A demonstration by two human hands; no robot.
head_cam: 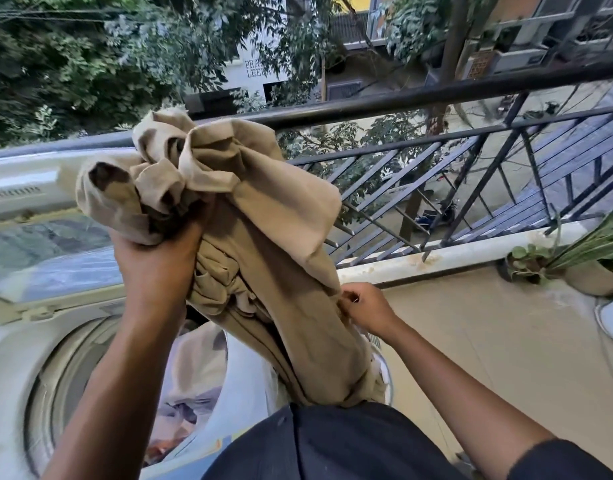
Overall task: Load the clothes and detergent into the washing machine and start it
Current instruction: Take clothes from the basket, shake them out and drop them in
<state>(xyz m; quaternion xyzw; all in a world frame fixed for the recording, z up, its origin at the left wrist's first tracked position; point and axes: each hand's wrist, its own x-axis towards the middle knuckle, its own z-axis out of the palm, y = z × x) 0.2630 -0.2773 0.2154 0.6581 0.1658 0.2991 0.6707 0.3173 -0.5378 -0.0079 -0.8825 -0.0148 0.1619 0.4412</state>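
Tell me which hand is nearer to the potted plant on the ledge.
Right. The right hand pinches the lower edge of the beige garment, on the side toward the potted plant. The left hand grips the bunched top of the garment, farther away, over the washing machine.

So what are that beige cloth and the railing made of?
The cloth looks like matte woven cotton or a blend: soft creases, no sheen. The railing seems to be dark painted metal: thin rigid bars, a smooth tube on top.
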